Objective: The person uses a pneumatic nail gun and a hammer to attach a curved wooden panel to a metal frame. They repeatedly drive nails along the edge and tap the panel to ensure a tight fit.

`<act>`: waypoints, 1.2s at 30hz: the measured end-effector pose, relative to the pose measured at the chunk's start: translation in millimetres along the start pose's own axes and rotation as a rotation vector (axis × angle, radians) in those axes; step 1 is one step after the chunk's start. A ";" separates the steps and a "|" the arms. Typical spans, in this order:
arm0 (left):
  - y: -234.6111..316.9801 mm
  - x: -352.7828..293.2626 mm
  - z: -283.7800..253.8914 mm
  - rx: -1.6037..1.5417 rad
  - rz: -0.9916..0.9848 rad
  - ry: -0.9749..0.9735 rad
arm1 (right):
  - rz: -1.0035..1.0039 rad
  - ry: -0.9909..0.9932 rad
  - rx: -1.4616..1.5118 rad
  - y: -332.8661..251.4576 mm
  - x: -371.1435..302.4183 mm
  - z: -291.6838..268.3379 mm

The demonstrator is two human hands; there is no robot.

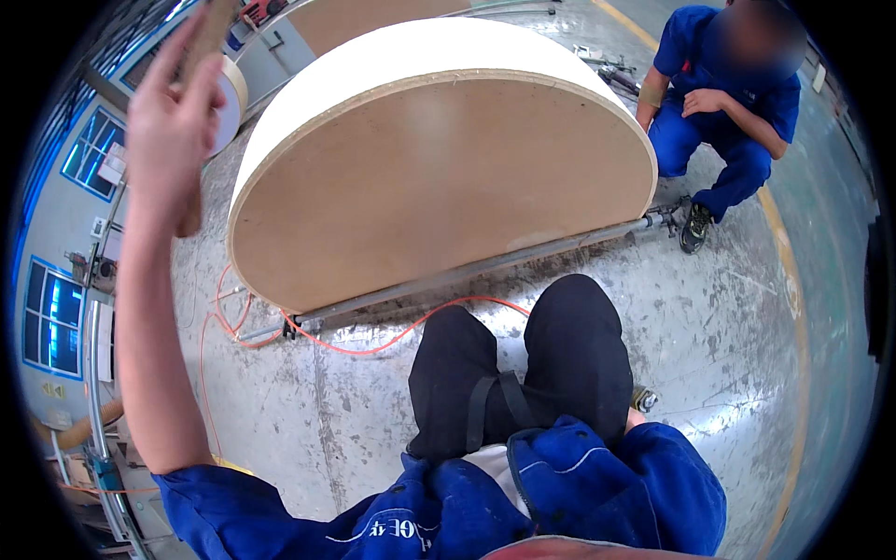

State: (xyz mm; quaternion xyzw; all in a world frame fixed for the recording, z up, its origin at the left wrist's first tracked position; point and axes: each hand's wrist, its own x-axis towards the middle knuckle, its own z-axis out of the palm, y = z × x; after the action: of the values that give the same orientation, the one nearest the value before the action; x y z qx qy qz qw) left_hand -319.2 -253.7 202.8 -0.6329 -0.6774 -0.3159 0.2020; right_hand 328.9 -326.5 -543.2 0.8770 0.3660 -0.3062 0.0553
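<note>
While the person crouches on the concrete floor point(728, 308), the left hand point(173, 121) is raised high at the upper left, its fingers closed around a flat brown wooden strip point(207, 33). The strip's long axis runs close to upright, leaning a little to the right at its top end, which leaves the picture's upper edge; its lower end shows below the palm. The right hand is not in view, so its state cannot be told.

In front of the knees stands a large semicircular wooden form point(439, 187), its flat brown face turned toward the person, its curved white band arching over the top and its straight edge down on a grey metal pipe point(485, 266). The pipe's long axis runs from lower left to upper right. An orange cable point(373, 341) loops over the floor beneath it.

A co-worker in blue overalls point(723, 103) squats at the right end of the form, near the pipe's end.

As a judgement, the strip is best gripped firmly near its middle and kept clear of the white band while it is held overhead, so that neither end swings into the form.
</note>
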 end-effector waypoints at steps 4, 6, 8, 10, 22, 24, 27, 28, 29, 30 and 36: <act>15.4 -18.7 19.6 0.014 -0.057 -0.284 | 0.014 -0.096 -0.041 -18.3 -12.6 -4.1; 26.0 6.0 5.3 0.032 -0.050 -0.286 | 0.022 -0.106 -0.008 -16.5 -22.8 -7.9; 29.6 13.9 -12.7 -0.038 -0.136 -0.120 | -0.036 -0.050 -0.016 -15.1 -8.2 6.7; 15.2 0.2 -4.4 -0.149 -0.190 -0.014 | -0.109 -0.057 0.013 30.4 53.6 28.8; 31.2 2.0 19.4 0.066 -0.053 -0.132 | 0.059 0.010 0.374 -30.2 -53.4 -36.4; 10.5 -20.0 31.4 0.316 0.170 -0.227 | 0.153 -0.013 0.319 -41.9 -60.8 -41.2; 45.2 20.9 16.0 0.060 -0.022 -0.355 | 0.219 0.003 0.285 -53.7 -73.5 -59.7; 47.5 23.7 14.2 0.063 -0.078 -0.238 | 0.224 -0.001 0.266 -52.8 -79.7 -59.6; 50.0 23.3 11.4 0.017 -0.116 -0.180 | 0.202 -0.024 0.213 -47.1 -75.6 -52.2; 50.4 23.7 14.3 -0.048 -0.146 -0.111 | 0.187 -0.029 0.173 -35.2 -49.0 -38.2; 38.1 33.9 38.2 0.182 0.051 -0.524 | 0.073 0.007 0.212 -19.2 -28.5 -24.2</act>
State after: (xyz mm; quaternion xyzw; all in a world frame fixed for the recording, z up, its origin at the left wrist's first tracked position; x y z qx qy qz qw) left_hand -280.8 -202.9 204.7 -0.6890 -0.7161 -0.0739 0.0837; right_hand 312.4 -322.2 -504.8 0.8919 0.2993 -0.3379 -0.0281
